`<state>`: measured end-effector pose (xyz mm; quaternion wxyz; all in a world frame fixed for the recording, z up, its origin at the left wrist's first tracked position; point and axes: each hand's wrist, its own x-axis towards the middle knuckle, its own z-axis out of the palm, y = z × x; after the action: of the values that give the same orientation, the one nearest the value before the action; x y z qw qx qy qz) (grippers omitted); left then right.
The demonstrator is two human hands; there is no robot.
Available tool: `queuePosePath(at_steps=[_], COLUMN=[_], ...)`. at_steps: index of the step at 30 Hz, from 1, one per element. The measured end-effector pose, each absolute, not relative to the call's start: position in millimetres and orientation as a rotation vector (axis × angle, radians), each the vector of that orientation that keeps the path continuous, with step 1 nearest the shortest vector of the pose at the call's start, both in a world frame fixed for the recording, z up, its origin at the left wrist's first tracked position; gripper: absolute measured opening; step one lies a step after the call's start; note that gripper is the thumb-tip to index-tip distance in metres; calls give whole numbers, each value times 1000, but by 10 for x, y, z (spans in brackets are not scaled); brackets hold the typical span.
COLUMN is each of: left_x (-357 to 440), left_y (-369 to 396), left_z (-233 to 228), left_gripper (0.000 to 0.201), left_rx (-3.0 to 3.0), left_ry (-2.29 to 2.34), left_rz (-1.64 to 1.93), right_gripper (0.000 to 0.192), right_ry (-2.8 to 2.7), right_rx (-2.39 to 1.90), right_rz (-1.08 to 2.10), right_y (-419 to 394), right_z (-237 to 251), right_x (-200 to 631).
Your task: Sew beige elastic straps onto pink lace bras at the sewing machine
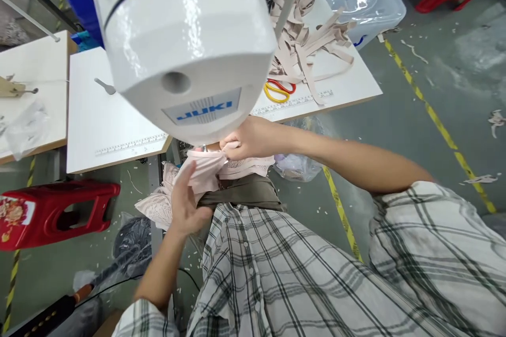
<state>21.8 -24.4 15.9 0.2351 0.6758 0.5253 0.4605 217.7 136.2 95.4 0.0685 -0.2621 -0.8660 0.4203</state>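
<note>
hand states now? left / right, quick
Left hand: open, fingers flat against the pink fabric.
Right hand: closed, pinching the pink fabric just under the sewing machine head.

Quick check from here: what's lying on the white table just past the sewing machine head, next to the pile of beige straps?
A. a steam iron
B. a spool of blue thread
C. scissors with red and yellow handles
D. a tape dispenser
C: the scissors with red and yellow handles lie on the white table, at the near edge of the pile of beige straps.
</note>
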Motion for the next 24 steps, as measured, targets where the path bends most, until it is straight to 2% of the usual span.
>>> queuePosePath(at_steps=[2,4,9,13,16,21,24], left_x=[4,-144,-270,-244,-170,-6,69], left_y=[-117,8,233,288,260,187,172], left_z=[134,80,-28,-9,57,180,231], left_gripper=[83,73,54,54,63,71,71], left_rx=[2222,2460,2522,2481,2491,2469,2482], left_ry=[1428,1440,1481,1507,1464,1440,1456], left_rz=[983,716,503,494,566,675,717], right_gripper=[22,20,27,25,9,15,17], right_ry=[-2698,-2715,-2680,-2715,-2618,-2345,-2310], right_rx=[-851,-859,-861,-879,-828,-706,-688], right_rz=[1125,1123,1153,1110,1053,742,810], right_y=[1381,1380,1391,1390,1329,1225,1244], right_z=[976,974,964,924,787,446,358], right_x=[2134,2120,2129,2158,2223,2340,2344])
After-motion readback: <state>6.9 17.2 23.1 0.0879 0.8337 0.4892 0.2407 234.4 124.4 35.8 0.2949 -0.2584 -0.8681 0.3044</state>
